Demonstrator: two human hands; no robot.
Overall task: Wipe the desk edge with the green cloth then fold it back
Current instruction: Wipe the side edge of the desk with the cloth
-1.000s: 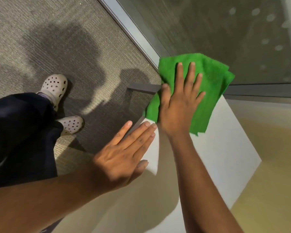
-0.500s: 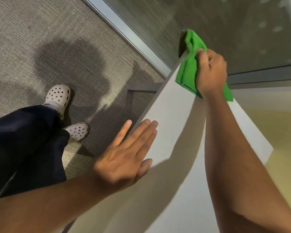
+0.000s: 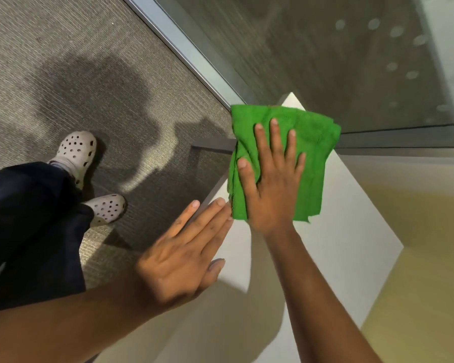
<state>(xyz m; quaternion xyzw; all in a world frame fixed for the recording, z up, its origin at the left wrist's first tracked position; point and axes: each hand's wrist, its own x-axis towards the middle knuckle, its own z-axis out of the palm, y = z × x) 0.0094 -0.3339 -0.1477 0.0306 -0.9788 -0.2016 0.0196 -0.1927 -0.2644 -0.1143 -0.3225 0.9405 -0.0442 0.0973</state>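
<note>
The green cloth (image 3: 313, 155) lies spread over the far left corner of the white desk (image 3: 351, 231), with its left side hanging over the desk edge (image 3: 215, 188). My right hand (image 3: 270, 187) presses flat on the cloth, fingers spread and pointing away from me. My left hand (image 3: 186, 254) rests flat on the desk near the same edge, just short of the cloth, fingers together and holding nothing. Its fingertips almost touch the cloth's near corner.
A glass partition with a metal frame (image 3: 184, 45) runs diagonally behind the desk. Grey carpet (image 3: 63, 61) lies to the left, where my feet in pale clogs (image 3: 75, 150) stand. A dark bar (image 3: 212, 145) passes under the desk corner. Yellowish floor (image 3: 417, 271) shows at the right.
My right hand had bunched the cloth and carried it to the desk's far corner; now it has come back toward me and lies flat on the spread cloth. My left hand stayed put.
</note>
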